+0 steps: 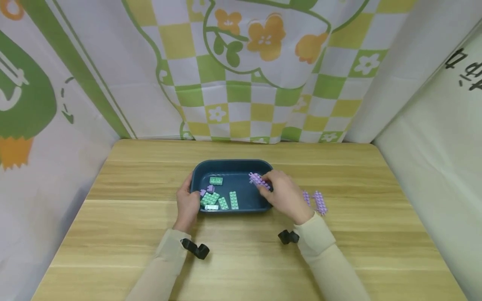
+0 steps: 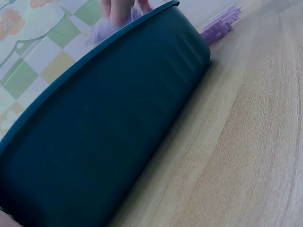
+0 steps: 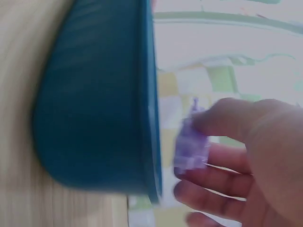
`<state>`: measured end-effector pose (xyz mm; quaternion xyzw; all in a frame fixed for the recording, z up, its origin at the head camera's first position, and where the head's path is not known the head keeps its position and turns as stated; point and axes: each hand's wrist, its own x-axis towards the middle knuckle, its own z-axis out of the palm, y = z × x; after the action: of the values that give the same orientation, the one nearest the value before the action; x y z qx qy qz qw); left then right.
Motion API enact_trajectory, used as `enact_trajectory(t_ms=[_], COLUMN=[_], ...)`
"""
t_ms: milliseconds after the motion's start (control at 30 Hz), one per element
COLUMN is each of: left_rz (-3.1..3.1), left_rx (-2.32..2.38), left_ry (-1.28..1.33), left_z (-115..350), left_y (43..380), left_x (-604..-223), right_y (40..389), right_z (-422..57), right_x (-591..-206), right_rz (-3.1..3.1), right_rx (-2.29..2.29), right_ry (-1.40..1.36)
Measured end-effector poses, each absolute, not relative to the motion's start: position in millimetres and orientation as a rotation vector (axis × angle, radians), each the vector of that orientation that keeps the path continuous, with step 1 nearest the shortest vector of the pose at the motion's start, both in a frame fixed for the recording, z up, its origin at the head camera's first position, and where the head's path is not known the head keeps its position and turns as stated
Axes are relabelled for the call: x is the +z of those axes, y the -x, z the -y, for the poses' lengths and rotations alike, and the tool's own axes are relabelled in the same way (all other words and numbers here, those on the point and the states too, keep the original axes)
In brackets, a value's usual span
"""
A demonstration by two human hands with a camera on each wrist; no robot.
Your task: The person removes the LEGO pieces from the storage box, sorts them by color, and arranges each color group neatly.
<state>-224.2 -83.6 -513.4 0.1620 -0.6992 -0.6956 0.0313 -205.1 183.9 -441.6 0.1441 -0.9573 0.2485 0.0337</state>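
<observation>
A dark blue tray [image 1: 246, 165] stands on the table, with my left hand [image 1: 187, 205] gripping its left end, thumb over the rim. Over the tray's right end my right hand [image 1: 282, 194] pinches a purple building brick [image 1: 258, 179] between thumb and fingers. The right wrist view shows this purple brick [image 3: 191, 144] beside the tray's rim, blurred. Inside the tray, mostly at the left, lie several green bricks [image 1: 234, 200] and small purple pieces [image 1: 211, 189].
Two more purple bricks [image 1: 320, 203] lie on the wooden table [image 1: 357, 251] right of the tray, one partly hidden by my right hand. A patterned curtain [image 1: 241, 104] hangs behind the table's far edge, and white cloth walls [image 1: 433, 138] stand at both sides.
</observation>
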Motion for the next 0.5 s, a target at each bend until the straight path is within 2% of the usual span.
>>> enact_trajectory(t_ms=[233, 500], left_rz=[2.158, 2.167], left_rx=[-2.126, -2.128], left_ry=[-0.511, -0.513], left_z=[84.6, 81.8], left_y=[223.4, 223.5], left_x=[-512.4, -511.8], right_y=[181.5, 156.6], right_z=[-234.0, -294.0], right_x=[-440.8, -450.7], right_rz=[2.656, 2.669], right_rx=[0.874, 0.841], right_ry=[-0.175, 0.260])
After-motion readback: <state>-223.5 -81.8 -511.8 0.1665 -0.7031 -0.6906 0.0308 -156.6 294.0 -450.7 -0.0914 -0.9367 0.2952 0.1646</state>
